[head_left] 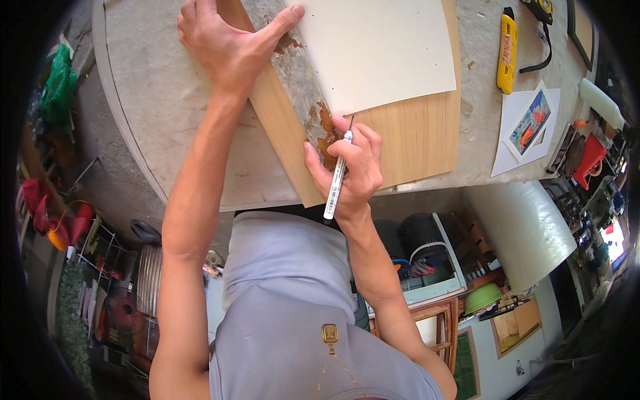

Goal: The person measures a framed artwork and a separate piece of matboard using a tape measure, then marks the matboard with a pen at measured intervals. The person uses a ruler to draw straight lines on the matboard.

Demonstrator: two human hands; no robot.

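My left hand (pixel 230 50) presses down at the top, its thumb stretched across a worn metal strip (pixel 293 73) with rusty, peeling patches and its other fingers spread over to the left. The strip slants along the left edge of a white sheet (pixel 380 53) marked with small dark dots. In my right hand (pixel 360 167) is a white marker pen (pixel 338 177), its thin tip pointing up near the sheet's lower corner. That hand's thumb and fingers also rest about the strip's lower end. Beneath lie a wooden board (pixel 417 143) and a narrower wood-coloured piece (pixel 283 143).
The pale worktable (pixel 180 133) has a curved edge. To the right lie a yellow cutter knife (pixel 507 53), a tape measure (pixel 539 10), and a colourful picture (pixel 530 123) on white paper. A large clear-wrapped roll (pixel 520 230) and a dark bucket (pixel 423 240) stand below the table.
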